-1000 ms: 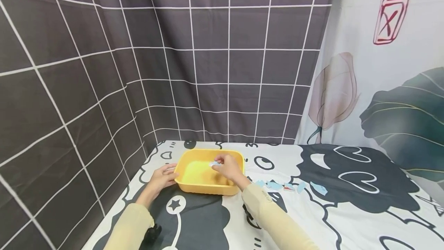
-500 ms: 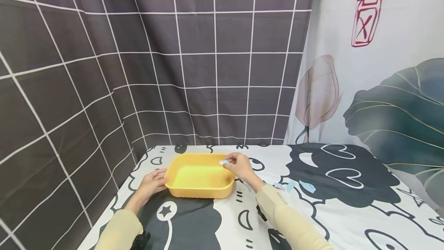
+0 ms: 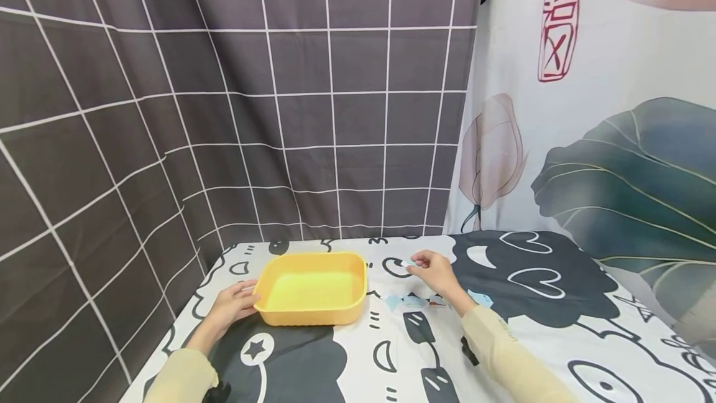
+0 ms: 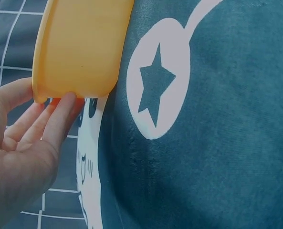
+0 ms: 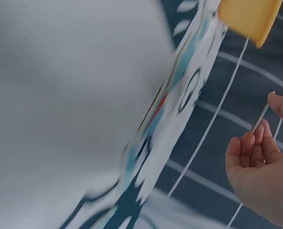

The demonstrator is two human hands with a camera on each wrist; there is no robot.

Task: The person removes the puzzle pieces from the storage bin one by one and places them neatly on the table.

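In the head view a yellow plastic basin (image 3: 313, 318) stands on the printed cloth, with no objects visible inside it. My left hand (image 3: 228, 306) holds its left end. The left wrist view has the thumb at the rim and the other fingers against the outer wall of the basin (image 4: 84, 52); the thumb tip is hidden. To the right of the basin, my right hand (image 3: 436, 271) pinches a small, thin, light-blue flat piece (image 5: 260, 117) between thumb and fingers, above the cloth. Below that hand lies a row of similar light-blue pieces (image 3: 394, 302), one with some red.
The black-and-white cartoon cloth (image 3: 369, 353) covers the surface. A dark grid-patterned curtain (image 3: 358, 117) rises behind and on the left. A white curtain with flower and leaf prints (image 3: 498, 154) hangs at the right.
My right hand has moved from over the basin out to its right, still pinching the flat piece. My left hand has stayed at the basin's left end. The head view has turned right.
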